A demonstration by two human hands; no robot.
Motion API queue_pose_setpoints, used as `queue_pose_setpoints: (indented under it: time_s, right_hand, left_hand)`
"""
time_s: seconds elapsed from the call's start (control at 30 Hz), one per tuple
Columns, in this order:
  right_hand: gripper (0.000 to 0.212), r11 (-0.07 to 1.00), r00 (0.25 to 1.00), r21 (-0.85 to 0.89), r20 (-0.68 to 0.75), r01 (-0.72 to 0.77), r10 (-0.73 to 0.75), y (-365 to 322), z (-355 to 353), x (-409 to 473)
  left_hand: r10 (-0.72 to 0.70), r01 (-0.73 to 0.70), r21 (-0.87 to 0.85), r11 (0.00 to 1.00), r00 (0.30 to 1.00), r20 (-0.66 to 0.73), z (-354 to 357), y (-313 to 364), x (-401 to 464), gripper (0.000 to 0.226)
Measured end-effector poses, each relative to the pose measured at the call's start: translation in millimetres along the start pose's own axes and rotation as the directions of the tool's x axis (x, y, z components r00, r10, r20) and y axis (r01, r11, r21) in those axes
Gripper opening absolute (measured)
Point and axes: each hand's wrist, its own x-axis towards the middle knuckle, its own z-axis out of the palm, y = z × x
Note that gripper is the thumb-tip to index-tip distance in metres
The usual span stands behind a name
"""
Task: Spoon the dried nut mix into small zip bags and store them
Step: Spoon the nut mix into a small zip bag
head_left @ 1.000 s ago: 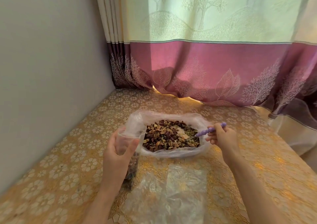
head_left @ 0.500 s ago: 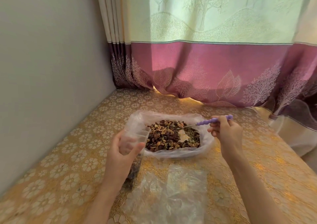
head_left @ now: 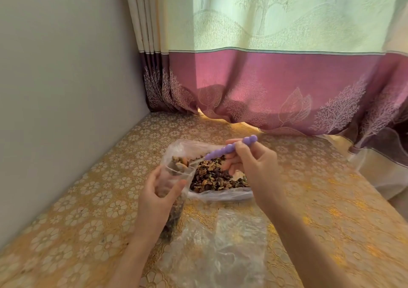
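The small zip bag [head_left: 174,190], clear, soft and partly filled, stood in my left hand [head_left: 157,199], fingers curled round its mouth. My right hand [head_left: 254,168] pinched the beaded purple spoon [head_left: 223,152], heaped over that opening. Plenty of nut mix [head_left: 215,177] remained in the crinkly big bag [head_left: 220,196]; empty bags [head_left: 220,250] lay flat nearby, unsealed.

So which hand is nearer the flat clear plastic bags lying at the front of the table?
Left. The left hand, gripping the small clear zip bag, sits just beyond the flat bags; the right hand, pinching the purple beaded-handle spoon, is farther back.
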Motion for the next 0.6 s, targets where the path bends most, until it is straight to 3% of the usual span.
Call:
queue_pose_setpoints:
  time_s: [0.13, 0.27, 0.4, 0.47, 0.6]
  right_hand:
    - [0.018, 0.995, 0.986, -0.070, 0.156, 0.075, -0.064, 1.2, 1.1, -2.7]
    - [0.021, 0.998, 0.990, -0.002, 0.125, 0.069, -0.068, 1.3, -8.6, 2.8]
    - [0.021, 0.998, 0.995, 0.063, -0.103, 0.027, -0.021, 6.9, -21.0, 10.5]
    - [0.027, 1.000, 0.966, -0.026, -0.260, -0.011, 0.004, 11.9, -30.5, 15.0]
    - [0.041, 0.954, 0.923, -0.284, -0.383, -0.099, -0.018, 23.8, -48.8, 20.6]
  left_hand:
    - [-0.004, 0.004, -0.053, 0.999, 1.000, -0.004, -0.9, 4.4, -0.9, 0.054]
    - [-0.014, 0.013, -0.073, 0.997, 1.000, -0.016, -0.7, 3.5, -0.6, 0.077]
    - [0.002, -0.002, -0.060, 0.998, 1.000, -0.012, 0.1, 3.5, -1.4, 0.079]
    - [0.004, -0.007, -0.092, 0.996, 1.000, -0.028, -0.4, 3.8, -2.1, 0.074]
    - [0.003, -0.010, -0.153, 0.988, 0.999, -0.047, -1.7, 3.1, -2.4, 0.049]
